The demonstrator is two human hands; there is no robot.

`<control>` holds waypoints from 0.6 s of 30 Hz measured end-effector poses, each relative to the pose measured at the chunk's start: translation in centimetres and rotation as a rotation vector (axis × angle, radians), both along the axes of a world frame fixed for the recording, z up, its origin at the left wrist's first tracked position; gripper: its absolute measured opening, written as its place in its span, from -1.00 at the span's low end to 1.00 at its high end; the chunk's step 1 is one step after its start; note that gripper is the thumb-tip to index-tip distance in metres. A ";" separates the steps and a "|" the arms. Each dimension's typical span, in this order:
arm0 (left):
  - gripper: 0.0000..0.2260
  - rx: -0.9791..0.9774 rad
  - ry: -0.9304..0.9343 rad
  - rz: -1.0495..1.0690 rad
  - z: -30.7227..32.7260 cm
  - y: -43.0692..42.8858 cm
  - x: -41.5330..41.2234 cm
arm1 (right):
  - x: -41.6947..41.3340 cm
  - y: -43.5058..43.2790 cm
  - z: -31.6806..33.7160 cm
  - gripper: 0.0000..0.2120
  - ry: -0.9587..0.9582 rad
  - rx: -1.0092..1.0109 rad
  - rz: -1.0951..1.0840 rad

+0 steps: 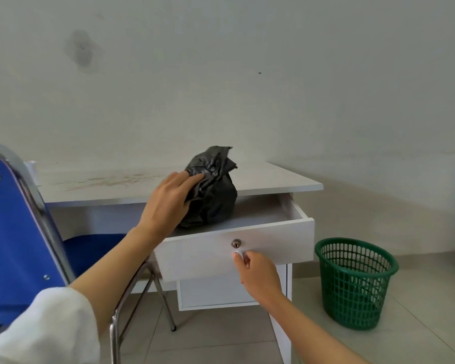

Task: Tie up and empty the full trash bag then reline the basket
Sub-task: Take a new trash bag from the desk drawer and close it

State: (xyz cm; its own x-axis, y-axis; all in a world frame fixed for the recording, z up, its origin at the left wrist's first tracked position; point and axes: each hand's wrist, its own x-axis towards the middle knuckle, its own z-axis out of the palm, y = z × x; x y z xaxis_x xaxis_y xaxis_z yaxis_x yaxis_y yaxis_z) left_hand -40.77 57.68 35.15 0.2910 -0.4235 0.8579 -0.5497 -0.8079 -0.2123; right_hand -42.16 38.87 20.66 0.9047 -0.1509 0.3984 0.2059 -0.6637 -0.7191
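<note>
Left hand (168, 203) grips crinkled plastic bag (214, 198); right hand (258, 271) pinches round knob (237, 252).

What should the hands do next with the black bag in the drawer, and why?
Probably lift the black bag out of the open drawer: the left hand grips it, the right hand pinches the knob, and the green basket shows no liner.

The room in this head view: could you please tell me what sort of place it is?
Probably a plain office or study room: a white desk with a lockable drawer pulled open, a blue folding chair, and a green mesh waste basket on the tiled floor.
</note>
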 end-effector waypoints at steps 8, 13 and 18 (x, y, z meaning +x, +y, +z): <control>-0.43 0.065 0.039 0.299 -2.3 -0.9 3.5 | 0.5 1.2 -0.3 -0.60 -0.038 0.076 -0.030; -0.48 0.089 0.424 0.380 -1.7 -2.3 6.2 | 1.2 1.3 -0.4 -0.60 -0.043 0.039 -0.058; -0.39 0.065 0.634 0.198 -1.3 -2.2 8.1 | 2.9 1.9 0.1 -0.58 -0.056 0.188 -0.094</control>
State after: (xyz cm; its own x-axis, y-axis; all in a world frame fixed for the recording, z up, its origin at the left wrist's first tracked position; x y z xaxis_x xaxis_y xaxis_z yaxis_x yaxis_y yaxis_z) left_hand -32.71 55.49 33.84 0.8081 -0.3554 0.4697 -0.4271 -0.9027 0.0517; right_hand -39.30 40.77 20.80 0.8602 -0.3102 0.4047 0.1925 -0.5374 -0.8211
